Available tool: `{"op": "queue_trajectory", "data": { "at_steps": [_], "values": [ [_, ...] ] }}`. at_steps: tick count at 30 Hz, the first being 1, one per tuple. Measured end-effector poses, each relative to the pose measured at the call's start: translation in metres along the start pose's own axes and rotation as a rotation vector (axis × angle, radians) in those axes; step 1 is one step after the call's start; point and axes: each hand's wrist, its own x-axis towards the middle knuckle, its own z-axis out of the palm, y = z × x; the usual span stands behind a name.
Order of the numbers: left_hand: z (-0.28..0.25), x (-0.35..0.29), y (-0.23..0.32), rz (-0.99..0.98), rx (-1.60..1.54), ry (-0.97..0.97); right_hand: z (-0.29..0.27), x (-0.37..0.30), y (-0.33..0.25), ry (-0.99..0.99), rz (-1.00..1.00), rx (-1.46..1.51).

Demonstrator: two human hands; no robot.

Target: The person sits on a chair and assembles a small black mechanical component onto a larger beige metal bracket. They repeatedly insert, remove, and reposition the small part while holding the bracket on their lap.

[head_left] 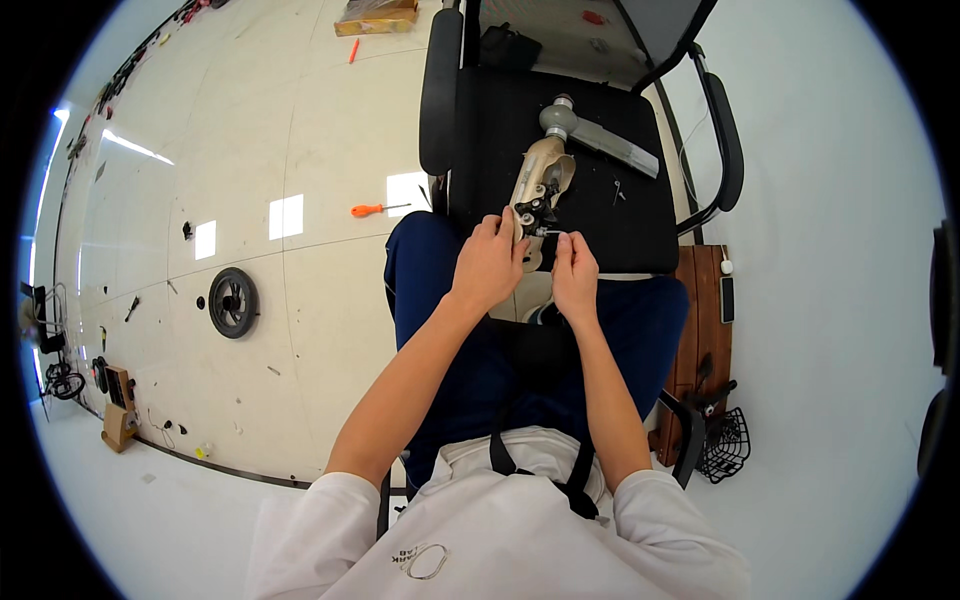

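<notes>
A long beige part (540, 170) with a grey ball-like joint (558, 120) and a flat grey bar (620, 148) lies on the black chair seat (490, 130) in front of me. At its near end is a cluster of black and silver mechanism (535, 210). My left hand (490, 262) is closed round the beige part's near end, beside the mechanism. From the other side, my right hand (575, 275) pinches a thin silver tool (550, 233) whose tip meets the mechanism. Its exact kind is too small to tell. Small metal pieces (618, 190) lie on the seat's right side.
The chair's armrests (440, 120) flank the seat. An orange-handled screwdriver (368, 210) and a black wheel (233, 302) lie on the tiled floor to the left. At right are a wooden board (683, 330), a phone-like black object (727, 299) and a black wire basket (725, 445).
</notes>
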Motion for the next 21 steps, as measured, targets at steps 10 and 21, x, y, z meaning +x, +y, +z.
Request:
{"op": "queue_trajectory", "data": {
  "at_steps": [10, 21],
  "values": [
    [0.001, 0.0, 0.001, -0.013, -0.058, 0.013, -0.002, -0.009, -0.009, 0.08, -0.084, -0.123],
    [0.013, 0.003, 0.0, -0.065, -0.095, 0.086, 0.012, -0.012, -0.017, -0.018, 0.157, 0.357]
  ]
}}
